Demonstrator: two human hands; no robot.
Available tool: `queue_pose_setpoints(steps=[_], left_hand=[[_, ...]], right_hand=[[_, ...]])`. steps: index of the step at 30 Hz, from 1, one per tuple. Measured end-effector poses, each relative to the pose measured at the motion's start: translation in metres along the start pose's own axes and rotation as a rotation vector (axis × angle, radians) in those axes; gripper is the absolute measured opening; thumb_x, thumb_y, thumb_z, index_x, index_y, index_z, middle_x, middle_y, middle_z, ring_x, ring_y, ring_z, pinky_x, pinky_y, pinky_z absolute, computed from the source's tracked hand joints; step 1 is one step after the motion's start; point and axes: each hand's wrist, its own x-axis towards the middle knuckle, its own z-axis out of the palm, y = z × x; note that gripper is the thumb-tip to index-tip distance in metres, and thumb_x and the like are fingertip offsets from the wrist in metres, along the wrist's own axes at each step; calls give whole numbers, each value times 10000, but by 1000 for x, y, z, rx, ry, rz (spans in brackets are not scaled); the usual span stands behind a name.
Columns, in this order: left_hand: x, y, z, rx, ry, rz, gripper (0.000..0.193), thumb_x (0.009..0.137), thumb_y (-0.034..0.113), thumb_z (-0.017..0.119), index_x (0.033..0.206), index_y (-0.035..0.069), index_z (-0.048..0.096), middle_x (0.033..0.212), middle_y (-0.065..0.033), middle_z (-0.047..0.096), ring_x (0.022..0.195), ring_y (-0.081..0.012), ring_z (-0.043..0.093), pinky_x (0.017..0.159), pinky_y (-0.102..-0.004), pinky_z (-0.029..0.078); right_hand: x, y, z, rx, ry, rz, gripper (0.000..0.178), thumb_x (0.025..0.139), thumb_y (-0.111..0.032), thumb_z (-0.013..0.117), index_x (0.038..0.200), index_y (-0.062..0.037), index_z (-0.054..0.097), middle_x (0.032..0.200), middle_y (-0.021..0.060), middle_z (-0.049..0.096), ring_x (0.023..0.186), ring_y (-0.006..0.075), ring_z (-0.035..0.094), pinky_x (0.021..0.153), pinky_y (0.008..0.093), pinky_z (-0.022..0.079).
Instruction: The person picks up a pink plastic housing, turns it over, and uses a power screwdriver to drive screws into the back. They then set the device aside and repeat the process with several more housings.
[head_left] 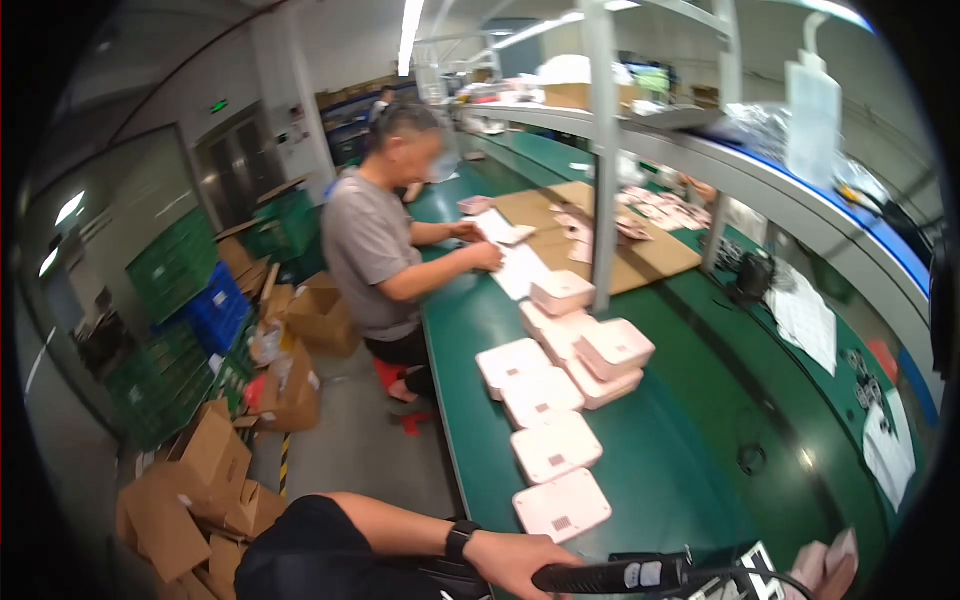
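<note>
My left hand [515,561], with a dark watch on its wrist, reaches in at the bottom edge. Its fingers pass behind a black, rod-shaped tool [612,575] with a small white label and a cable. Whether they grip it is hidden. Just beyond the hand lies a pale pink plastic case [562,505], flat on the green bench, with a small square grille on top. More such cases [556,447] run in a line away from me, and some are stacked [615,348] farther back. My right hand is outside the picture.
Across the green bench [690,450], a co-worker [375,240] handles pieces over white sheets. A metal upright [604,150] carries a shelf with a plastic bottle [812,115]. Blurred pinkish pieces [830,568] sit at lower right. Cardboard boxes [205,465] and crates crowd the floor at left.
</note>
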Motion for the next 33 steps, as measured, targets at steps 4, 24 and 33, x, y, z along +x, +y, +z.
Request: queue_pose_setpoints(steps=[4, 24, 33], left_hand=[[38, -22, 7, -401, -174, -96, 400, 840, 128, 792, 1147, -17, 580, 1072, -101, 717, 953, -150, 687, 832, -310, 562], [29, 7, 3, -331, -60, -321, 210, 769, -81, 692, 906, -20, 545, 1021, -189, 683, 859, -226, 671, 730, -329, 543], [29, 6, -2, -348, -51, -308, 193, 786, -73, 683, 919, -26, 550, 1034, -186, 675, 859, -224, 671, 725, -322, 543]], right_hand=[[32, 11, -16, 463, -162, 52, 385, 985, -160, 441, 1314, 23, 522, 1309, 191, 575, 1186, 339, 549, 1049, 428, 405], [-5, 173, -4, -207, 436, 566, 434, 862, -208, 657, 1229, -6, 546, 1158, 198, 629, 1097, 364, 593, 905, 437, 488], [-9, 113, -25, -354, 293, 522, 580, 863, -424, 637, 1188, 52, 571, 999, 258, 690, 1049, 401, 626, 909, 448, 504]])
